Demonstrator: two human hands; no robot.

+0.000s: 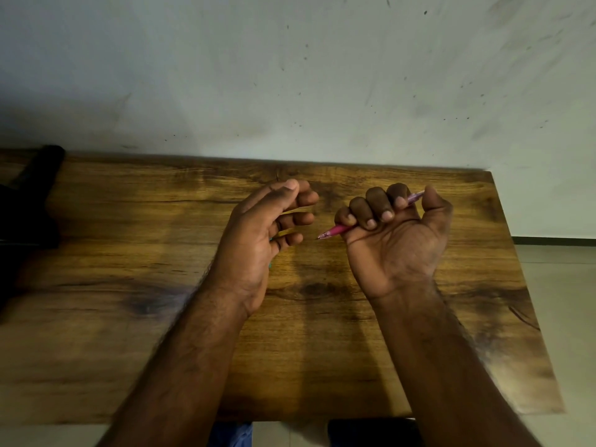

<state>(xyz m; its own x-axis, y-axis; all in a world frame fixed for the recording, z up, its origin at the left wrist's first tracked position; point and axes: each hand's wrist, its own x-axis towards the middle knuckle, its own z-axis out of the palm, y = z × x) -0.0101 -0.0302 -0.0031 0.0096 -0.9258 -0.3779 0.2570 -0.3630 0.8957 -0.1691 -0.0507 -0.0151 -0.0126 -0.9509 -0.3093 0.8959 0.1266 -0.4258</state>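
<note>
Gripping a pink pen [335,229] in a closed fist, the right hand [396,240] is held palm up above the wooden counter [129,350]. All four fingers [380,208] curl over the barrel and the thumb stands up at the far side. The pen lies crosswise through the fist: its pointed tip sticks out past the little finger toward the left hand [258,233], and its paler, purplish far end shows between the forefinger and the thumb.

The left hand is just beside the tip without touching it, turned on its edge with the palm facing the right hand. Its fingers are loosely curled. A small speck of green shows at the inside of the palm, too little to tell what it is or whether the hand holds it.

A dark object [29,201] lies at the left end of the counter, well apart from both hands. A pale, speckled wall [290,75] rises behind the counter's far edge, and a light floor [567,301] shows to the right.
</note>
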